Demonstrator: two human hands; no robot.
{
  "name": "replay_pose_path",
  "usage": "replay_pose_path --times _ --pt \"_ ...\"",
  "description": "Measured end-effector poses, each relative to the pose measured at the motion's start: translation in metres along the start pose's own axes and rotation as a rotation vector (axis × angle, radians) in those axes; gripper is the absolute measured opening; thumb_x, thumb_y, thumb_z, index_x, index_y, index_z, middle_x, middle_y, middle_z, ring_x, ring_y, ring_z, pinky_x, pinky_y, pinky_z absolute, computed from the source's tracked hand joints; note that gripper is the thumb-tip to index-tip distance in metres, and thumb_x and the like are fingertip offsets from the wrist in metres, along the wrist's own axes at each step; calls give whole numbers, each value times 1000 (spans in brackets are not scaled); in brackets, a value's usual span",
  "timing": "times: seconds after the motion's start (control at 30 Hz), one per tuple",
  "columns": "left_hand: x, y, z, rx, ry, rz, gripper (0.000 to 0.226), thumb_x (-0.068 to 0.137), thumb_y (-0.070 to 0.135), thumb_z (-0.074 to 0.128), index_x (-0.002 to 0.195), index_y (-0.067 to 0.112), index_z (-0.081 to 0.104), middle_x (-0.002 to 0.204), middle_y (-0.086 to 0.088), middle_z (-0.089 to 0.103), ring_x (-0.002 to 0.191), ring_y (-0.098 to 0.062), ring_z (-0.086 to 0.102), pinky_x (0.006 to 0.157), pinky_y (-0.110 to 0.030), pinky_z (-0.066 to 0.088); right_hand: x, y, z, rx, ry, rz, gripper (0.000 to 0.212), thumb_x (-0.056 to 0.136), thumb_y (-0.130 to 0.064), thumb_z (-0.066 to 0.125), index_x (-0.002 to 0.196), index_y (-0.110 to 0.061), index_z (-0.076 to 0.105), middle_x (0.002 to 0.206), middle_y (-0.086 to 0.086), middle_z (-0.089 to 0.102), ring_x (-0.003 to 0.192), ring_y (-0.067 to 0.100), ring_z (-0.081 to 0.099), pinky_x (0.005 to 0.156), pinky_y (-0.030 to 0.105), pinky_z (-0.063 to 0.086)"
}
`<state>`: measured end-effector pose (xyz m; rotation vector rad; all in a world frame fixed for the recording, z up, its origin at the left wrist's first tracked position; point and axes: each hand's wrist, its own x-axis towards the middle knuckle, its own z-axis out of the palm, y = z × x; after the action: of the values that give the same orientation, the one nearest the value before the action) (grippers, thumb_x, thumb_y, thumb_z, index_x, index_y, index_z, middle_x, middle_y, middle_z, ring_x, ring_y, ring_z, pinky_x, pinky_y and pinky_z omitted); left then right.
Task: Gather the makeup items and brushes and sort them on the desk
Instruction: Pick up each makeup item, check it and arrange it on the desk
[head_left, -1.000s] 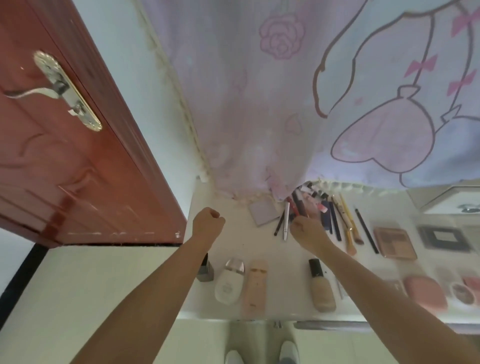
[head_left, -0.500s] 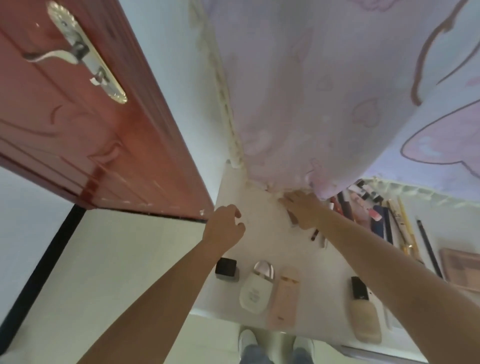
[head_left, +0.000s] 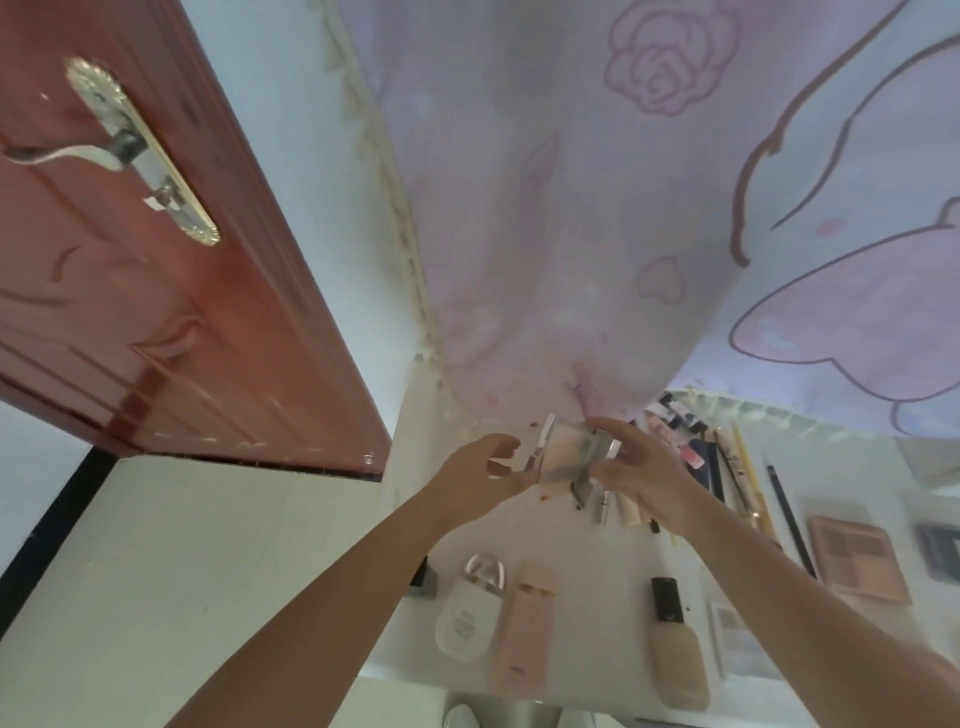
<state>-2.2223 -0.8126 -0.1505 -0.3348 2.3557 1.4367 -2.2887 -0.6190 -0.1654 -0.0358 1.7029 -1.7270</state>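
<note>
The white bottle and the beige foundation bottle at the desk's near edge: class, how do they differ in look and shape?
The white bottle is rounded and white with a silvery cap, while the beige foundation bottle is beige with a black cap. The white bottle looks broader, the foundation bottle slimmer. The white bottle touches the pink tube; the foundation bottle lies alone. Both lie flat on the desk, caps pointing away from the person.

Red door (head_left: 156, 322), printed pink curtain (head_left: 597, 208)

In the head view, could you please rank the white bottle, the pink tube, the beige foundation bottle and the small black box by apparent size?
1. Pink tube and beige foundation bottle: look alike, unranked.
2. White bottle.
3. Small black box, partly hidden by the arm.
</note>
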Motion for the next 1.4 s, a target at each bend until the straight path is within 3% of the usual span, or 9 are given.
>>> replay_pose_path --times 0.1,0.23,0.4,0.57,0.77,0.97,1.13,1.27,1.4 --pt "-5 14 21 -140 -84 26 28 92 15 52 120 14 53 104 0 57 93 -15 56 73 -18 50 -17 9 -8 126 -45 40 91 44 -23 90 123 -5 49 88 4 67 79 16 66 60 21 56" --pt "-14 9 45 -219 -88 -37 30 94 16 49 123 8 54 105 -6 61 90 -15 60 66 -14 52 -36 20 -9 177 10 119 38 80 6 57 114 -10 52 89 7 61 81 20 62 63 25 58" --pt "-29 -1 61 -300 -130 -94 21 93 15 51 113 9 56 99 -11 61 79 -16 61 63 -15 53 -48 43 -3 328 24 209 11 89 -7 50 95 -9 58 80 5 66 67 16 68 62 28 58" --pt "-39 -11 72 -380 -102 -172 42 89 12 57 129 10 45 94 -6 61 74 -13 62 58 -17 55 -55 55 5 282 128 390 17 89 -27 54 79 -13 58 78 12 59 68 24 60 55 25 55" --pt "-50 -17 89 -199 -138 -60 69 76 1 69 134 19 35 93 9 55 85 -12 60 77 -20 50 -65 55 3 247 135 486 26 86 -34 58 92 -8 55 90 16 54 72 26 57 55 24 55" --pt "-52 -23 96 -245 -155 -58 64 84 3 61 138 18 32 104 -5 53 90 -20 58 83 -33 52 -76 52 -2 138 116 486 23 88 -35 54 84 -13 53 79 13 59 65 22 59 45 20 50" --pt "-56 -33 104 -347 -234 -84 38 90 16 56 121 29 39 100 2 58 93 -14 58 77 -26 53 -76 56 -2 -147 103 463 32 89 -37 53 87 -6 60 84 11 61 69 20 59 60 24 46" --pt "-59 -37 113 -605 -137 -167 21 99 14 36 113 15 52 89 -2 61 76 -12 60 59 -15 53 -73 56 -8 -238 20 447 26 89 -34 53 82 -11 61 85 9 60 70 21 56 67 26 45" --pt "-69 -40 134 -808 -29 -237 23 98 8 36 97 10 58 80 -6 60 58 -7 61 58 -17 53 -63 51 -19 -361 -104 459 23 89 -28 54 72 -13 55 68 4 53 61 17 50 60 23 42"
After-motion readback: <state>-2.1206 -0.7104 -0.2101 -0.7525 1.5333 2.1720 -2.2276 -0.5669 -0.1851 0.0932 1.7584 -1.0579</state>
